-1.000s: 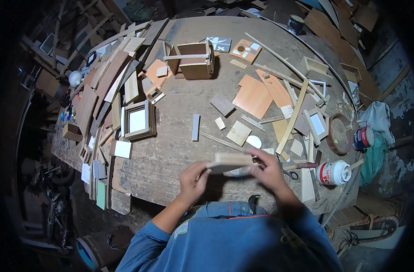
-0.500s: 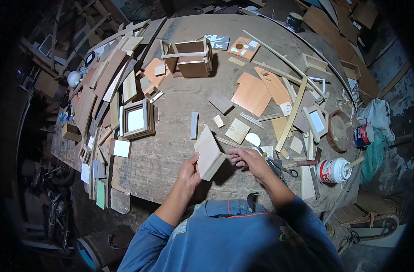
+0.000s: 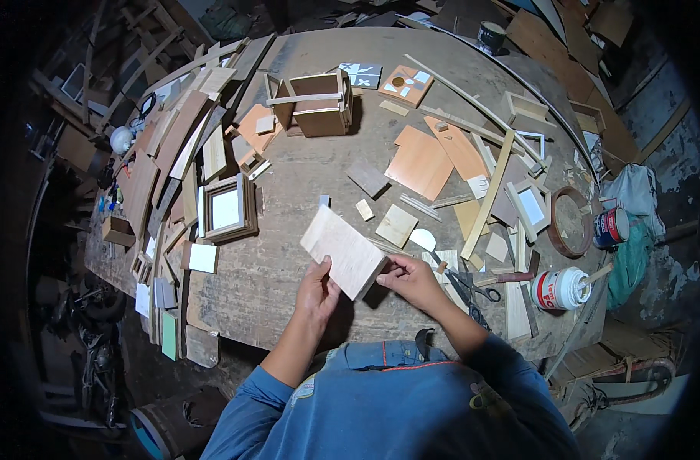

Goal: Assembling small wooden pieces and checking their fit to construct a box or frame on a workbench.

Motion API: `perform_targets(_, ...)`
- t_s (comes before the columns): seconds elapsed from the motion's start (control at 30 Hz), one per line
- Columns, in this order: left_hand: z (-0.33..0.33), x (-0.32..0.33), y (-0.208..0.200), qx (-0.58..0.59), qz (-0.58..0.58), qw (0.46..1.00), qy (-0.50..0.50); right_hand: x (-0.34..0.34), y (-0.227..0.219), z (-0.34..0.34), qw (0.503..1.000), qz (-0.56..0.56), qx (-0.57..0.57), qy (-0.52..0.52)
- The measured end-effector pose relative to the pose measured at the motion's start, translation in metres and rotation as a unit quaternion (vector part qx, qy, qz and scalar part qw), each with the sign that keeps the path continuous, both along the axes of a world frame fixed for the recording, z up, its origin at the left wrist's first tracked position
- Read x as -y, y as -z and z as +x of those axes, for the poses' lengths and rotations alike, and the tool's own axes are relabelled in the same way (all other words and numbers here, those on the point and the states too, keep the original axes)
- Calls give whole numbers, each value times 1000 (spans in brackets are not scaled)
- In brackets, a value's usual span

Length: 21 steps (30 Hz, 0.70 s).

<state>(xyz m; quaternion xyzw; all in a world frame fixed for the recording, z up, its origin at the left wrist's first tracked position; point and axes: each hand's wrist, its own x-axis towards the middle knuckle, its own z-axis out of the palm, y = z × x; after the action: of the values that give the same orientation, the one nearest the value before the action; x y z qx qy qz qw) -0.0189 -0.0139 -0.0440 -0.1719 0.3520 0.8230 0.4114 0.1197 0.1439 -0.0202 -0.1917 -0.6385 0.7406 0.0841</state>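
Observation:
A pale wooden panel (image 3: 342, 249), flat-faced with a thick edge, is held tilted above the near part of the workbench. My left hand (image 3: 316, 293) grips its lower left side, thumb on the face and fingers partly hidden beneath. At its right edge my right hand (image 3: 413, 284) closes with thumb and fingers. Just beyond the panel lie a square wooden piece (image 3: 396, 225), a small light block (image 3: 364, 209) and a white disc (image 3: 423, 239). Dark-handled scissors (image 3: 488, 294) rest right of my right hand. The panel partly covers a narrow grey strip (image 3: 324, 201).
An open wooden box frame (image 3: 323, 115) stands toward the back. Stacked square frames (image 3: 250, 207) sit at left beside piled boards (image 3: 185, 138). To the right are a long wooden strip (image 3: 491, 192), a brown ring (image 3: 571, 222) and a white tub (image 3: 562, 289).
The panel has turned to show its broad face and shifted left at its far end. My right hand has moved left from beside the panel onto its right edge.

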Motion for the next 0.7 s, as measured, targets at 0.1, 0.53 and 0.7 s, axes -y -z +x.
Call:
perform_targets(0.1,-6,1,-7,-58,-28,998,-6,-11,24,6,997,50,14,51)
perform_targets(0.53,-15,22,5,-92,-65,993,40,-91,41,19,965,134,107,197)
perform_targets(0.7,-8,5,5,-144,-74,980,117,-50,26,0,985,152,80,-12)
